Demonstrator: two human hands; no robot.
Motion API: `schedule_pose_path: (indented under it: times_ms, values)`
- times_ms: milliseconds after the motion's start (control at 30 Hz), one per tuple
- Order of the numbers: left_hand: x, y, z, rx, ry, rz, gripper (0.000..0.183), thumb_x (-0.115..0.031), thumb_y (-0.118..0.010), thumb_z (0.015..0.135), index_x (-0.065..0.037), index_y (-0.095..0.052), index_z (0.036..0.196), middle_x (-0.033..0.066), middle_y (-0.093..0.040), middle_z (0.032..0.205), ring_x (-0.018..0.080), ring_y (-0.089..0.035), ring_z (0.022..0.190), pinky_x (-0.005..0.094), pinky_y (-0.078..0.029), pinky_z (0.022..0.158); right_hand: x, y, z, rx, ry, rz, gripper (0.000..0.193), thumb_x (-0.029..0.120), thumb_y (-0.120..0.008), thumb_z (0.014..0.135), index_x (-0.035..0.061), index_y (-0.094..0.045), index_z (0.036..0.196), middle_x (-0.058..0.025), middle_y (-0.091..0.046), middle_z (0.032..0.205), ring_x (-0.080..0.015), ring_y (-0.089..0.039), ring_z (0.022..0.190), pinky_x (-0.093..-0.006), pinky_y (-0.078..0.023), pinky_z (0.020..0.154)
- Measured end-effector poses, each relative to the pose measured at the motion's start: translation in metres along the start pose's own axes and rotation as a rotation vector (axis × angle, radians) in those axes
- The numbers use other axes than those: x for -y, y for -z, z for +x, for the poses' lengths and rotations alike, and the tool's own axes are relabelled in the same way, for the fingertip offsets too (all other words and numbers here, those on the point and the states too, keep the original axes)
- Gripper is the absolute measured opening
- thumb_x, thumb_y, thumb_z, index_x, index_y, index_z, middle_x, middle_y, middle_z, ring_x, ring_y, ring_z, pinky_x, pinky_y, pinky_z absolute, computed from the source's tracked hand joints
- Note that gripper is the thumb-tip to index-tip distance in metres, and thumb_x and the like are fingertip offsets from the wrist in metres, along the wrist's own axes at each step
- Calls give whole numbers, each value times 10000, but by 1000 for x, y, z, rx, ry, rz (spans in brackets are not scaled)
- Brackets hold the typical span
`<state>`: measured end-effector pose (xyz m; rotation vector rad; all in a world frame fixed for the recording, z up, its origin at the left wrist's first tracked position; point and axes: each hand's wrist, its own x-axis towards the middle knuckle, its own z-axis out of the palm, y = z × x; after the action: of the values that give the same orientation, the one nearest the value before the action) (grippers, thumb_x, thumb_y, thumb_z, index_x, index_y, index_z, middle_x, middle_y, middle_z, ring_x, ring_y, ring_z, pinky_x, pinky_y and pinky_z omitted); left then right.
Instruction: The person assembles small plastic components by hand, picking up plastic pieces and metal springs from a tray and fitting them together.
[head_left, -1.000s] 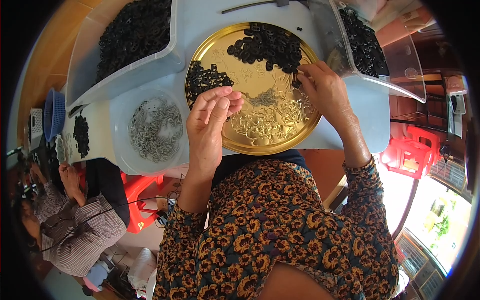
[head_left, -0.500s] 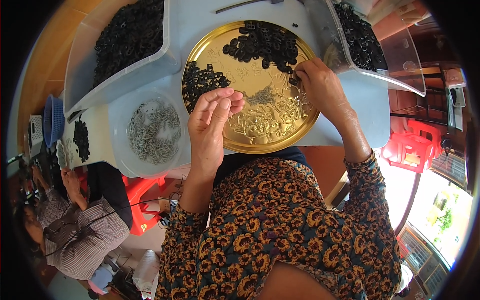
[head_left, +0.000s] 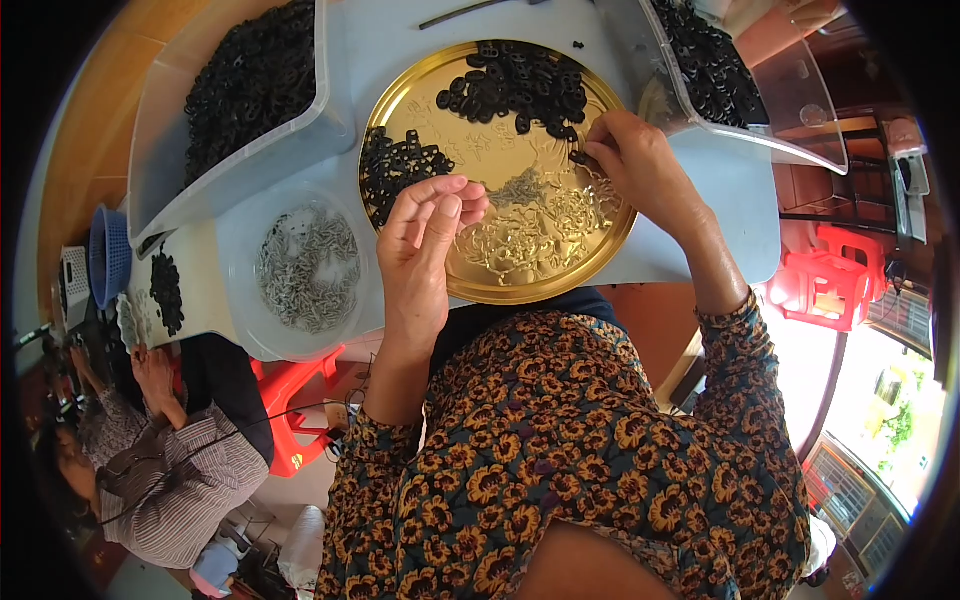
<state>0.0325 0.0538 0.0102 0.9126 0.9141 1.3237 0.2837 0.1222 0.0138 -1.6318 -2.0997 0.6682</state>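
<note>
Two hands are working over the round gold tray: the left hand is hovering above its near rim, fingertips pinched narrow, contents too small to tell, while the right hand is picking at the black ring-shaped parts heaped within reach.

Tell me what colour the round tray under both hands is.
Gold: the round metal tray has a shiny, embossed golden surface, seen best in the head view.
</note>
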Motion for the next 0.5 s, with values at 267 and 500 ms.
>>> schedule_pose_path:
  times_ms: [267, 500]
  values:
    - [-2, -11, 0, 106, -1, 56, 178, -79, -549, 963, 11, -566, 1116, 87, -616, 1015, 143, -601, 958, 277, -509, 841, 38, -6, -21, 111, -174, 1137, 162, 78, -636, 906, -31, -606, 1022, -25, -610, 852, -60, -551, 658, -210, -479, 595]
    - [-4, -26, -2, 145, -41, 25, 229, -30, -593, 925, 16, -557, 1146, 73, -594, 1032, 112, -580, 947, 261, -516, 811, 68, -19, -29, 89, -147, 1283, 172, 42, -627, 909, -12, -579, 1066, -34, -618, 871, -77, -565, 662, -218, -486, 599]
